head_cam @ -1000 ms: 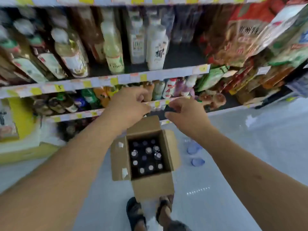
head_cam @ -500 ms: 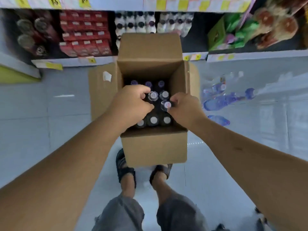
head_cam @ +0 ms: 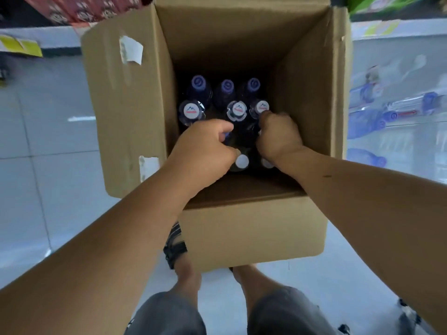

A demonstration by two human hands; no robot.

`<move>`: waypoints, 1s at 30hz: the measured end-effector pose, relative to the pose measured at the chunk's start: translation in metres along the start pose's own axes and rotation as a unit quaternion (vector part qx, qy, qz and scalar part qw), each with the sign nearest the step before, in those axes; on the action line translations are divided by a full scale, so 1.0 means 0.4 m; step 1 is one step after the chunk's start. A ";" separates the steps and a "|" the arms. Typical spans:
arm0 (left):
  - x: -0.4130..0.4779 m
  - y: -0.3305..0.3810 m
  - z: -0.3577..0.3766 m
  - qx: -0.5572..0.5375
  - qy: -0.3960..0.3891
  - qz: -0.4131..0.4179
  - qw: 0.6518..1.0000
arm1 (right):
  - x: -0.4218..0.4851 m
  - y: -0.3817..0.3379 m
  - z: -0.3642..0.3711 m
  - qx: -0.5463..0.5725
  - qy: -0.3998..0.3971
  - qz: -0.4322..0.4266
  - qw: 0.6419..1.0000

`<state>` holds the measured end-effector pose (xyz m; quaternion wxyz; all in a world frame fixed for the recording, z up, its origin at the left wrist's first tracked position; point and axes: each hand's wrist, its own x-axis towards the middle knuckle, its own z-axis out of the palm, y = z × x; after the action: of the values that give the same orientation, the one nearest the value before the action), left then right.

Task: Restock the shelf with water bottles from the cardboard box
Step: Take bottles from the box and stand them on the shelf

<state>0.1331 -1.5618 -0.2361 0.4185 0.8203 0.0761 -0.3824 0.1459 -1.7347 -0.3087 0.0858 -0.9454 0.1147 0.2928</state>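
Inside the cardboard box [head_cam: 130,105], left hand [head_cam: 205,151] and right hand [head_cam: 278,136] curl knuckles-up among upright water bottles [head_cam: 192,110]; fingertips hidden, so grip cannot be confirmed.

pale grey floor tiles [head_cam: 48,141] spread all round, a black sandal [head_cam: 174,247] on the person's left foot shows below grey shorts [head_cam: 169,315], with blurred red cartons [head_cam: 72,8] top left, a green pack [head_cam: 367,2] top right and a yellow tag [head_cam: 19,45] at the left edge.

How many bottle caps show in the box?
8: three purple caps at the back, three white logo caps mid-row, two plain white caps nearest; left hand and right hand may hide more.
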 end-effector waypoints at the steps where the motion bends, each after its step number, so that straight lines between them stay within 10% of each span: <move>1: -0.009 0.010 -0.006 -0.002 0.001 0.001 1.000 | -0.015 -0.006 -0.020 0.007 0.005 0.003 1.000; 18: -0.661 0.622 -0.390 -0.077 0.016 0.176 0.981 | -0.798 -0.229 -1.099 0.101 0.172 -0.183 0.963; 30: -1.239 1.120 -0.686 -0.106 0.086 0.403 0.905 | -1.305 -0.310 -1.809 0.150 0.402 -0.277 0.860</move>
<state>0.1421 -1.5468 0.4858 0.6131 0.7617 -0.1853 -0.0984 0.1466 -1.6947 0.5912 0.2502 -0.9496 -0.0847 -0.1689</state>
